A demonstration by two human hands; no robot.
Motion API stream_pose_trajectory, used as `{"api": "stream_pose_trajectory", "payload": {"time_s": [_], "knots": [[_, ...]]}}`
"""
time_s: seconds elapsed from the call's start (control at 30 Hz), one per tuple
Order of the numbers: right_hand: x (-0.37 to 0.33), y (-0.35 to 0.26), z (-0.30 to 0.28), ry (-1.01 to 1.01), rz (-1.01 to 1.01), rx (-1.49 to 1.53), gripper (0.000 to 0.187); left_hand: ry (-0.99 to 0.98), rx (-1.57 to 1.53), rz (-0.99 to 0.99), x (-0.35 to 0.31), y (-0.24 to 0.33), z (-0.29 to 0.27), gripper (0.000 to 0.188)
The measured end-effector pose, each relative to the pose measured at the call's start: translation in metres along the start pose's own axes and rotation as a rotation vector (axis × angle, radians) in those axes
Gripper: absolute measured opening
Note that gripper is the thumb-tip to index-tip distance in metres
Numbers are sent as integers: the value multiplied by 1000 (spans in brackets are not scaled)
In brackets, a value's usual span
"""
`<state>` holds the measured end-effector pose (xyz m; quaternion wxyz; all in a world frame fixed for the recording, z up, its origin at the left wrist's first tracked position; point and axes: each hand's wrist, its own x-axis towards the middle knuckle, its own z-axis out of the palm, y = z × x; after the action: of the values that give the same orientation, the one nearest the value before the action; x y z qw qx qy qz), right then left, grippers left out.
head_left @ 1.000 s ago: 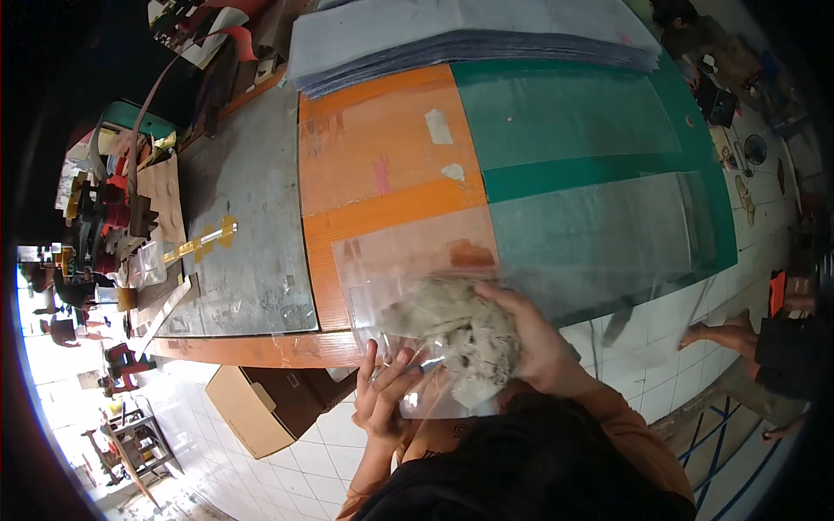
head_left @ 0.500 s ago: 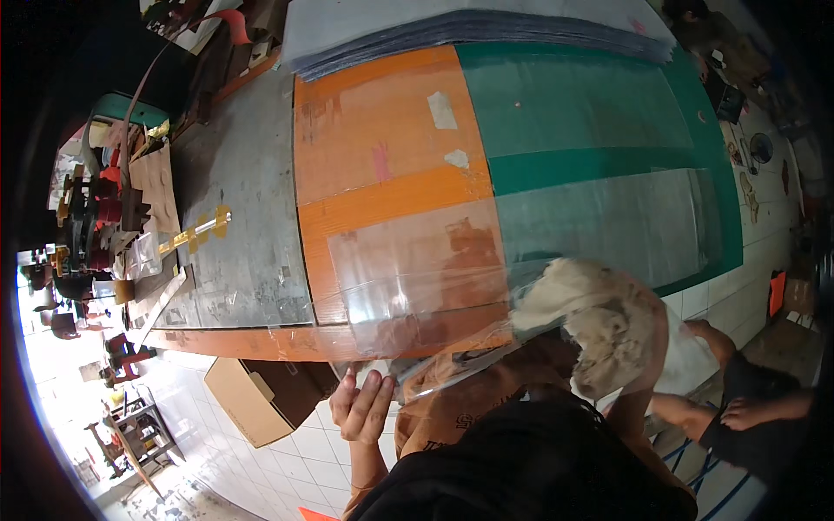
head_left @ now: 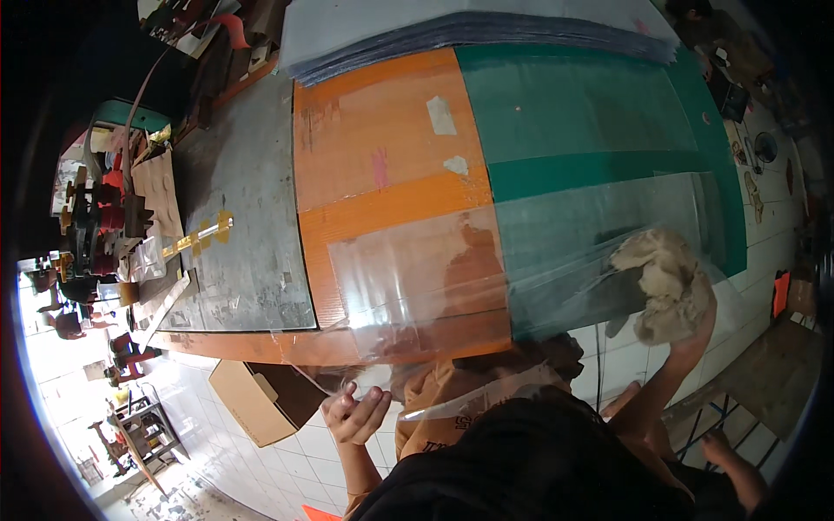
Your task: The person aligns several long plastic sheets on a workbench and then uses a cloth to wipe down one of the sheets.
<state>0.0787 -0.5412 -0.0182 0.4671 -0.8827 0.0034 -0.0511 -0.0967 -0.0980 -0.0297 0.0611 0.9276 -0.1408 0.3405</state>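
Observation:
A clear plastic sheet (head_left: 434,300) lies over the near part of the table, across its orange and green areas, and sags past the near edge towards me. My left hand (head_left: 358,415) is below that edge with curled fingers, pinching the sheet's near left corner. On the right, my right hand (head_left: 699,317) grips a crumpled beige cloth (head_left: 665,278), which presses on the sheet near the green area's right end. Creases run through the plastic leftward from the cloth. Most of the right fingers are hidden behind the cloth.
A thick stack of clear sheets (head_left: 486,39) covers the table's far side. A grey board (head_left: 234,200) forms the table's left part. Under the near edge stands an open cardboard box (head_left: 248,404). At the lower right, another person's arm (head_left: 734,469) shows.
My right hand has swept the cloth right and a little away from me over the sheet. The left hand has shifted slightly left, still holding the corner. The person at right has moved lower.

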Motion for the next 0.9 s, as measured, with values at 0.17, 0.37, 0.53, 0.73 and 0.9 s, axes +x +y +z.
{"api": "stream_pose_trajectory", "payload": {"time_s": [0.17,0.37,0.53,0.73,0.9], "knots": [[32,20,-14,223,16,12,51,-2,166,33,-24,-25,8,26],[41,53,-49,382,75,145,51,90,275,67,-28,-48,9,37],[71,57,-34,558,-27,131,50,-29,107,-101,9,-42,24,24],[73,-17,41,496,-28,-593,60,-609,-252,-373,92,-52,-11,59],[70,-11,45,529,-71,-704,54,-608,-468,39,204,-26,51,53]]}}
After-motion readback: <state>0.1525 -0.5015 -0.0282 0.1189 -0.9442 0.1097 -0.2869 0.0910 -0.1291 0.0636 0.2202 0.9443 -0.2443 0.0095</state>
